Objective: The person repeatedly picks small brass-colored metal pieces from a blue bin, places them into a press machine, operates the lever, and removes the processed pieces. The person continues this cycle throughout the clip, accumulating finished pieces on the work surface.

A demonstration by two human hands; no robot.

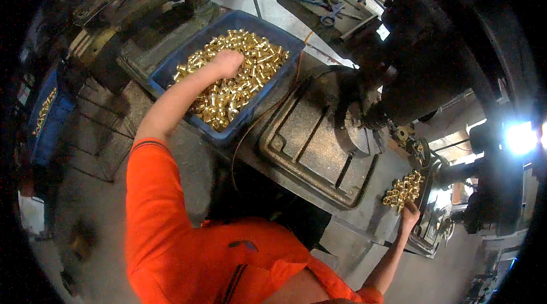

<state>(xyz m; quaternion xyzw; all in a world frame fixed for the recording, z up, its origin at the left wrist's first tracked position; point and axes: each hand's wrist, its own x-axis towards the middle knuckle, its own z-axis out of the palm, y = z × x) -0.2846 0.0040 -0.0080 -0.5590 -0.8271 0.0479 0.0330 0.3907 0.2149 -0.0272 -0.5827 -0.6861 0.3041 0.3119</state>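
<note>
My left hand (229, 63) reaches into a blue plastic bin (257, 104) heaped with small shiny brass fittings (225, 101). Its fingers are curled down among the pieces, and what they hold, if anything, is hidden. Far to the right, my right hand (409, 214) is at the near edge of a smaller pile of brass fittings (403, 190) on the grey bench. The fingers there look drawn together, too small to show what is in them. Between my two hands lies a slotted metal machine table (310, 139), dusted with brass-coloured chips.
A dark machine head (421, 70) overhangs the machine table's right side. An orange cable (279, 101) runs between bin and machine. Blue-handled tools (332, 16) lie on a tray behind. Another blue bin of brass pieces (48, 127) stands at far left beside a wire rack (102, 127).
</note>
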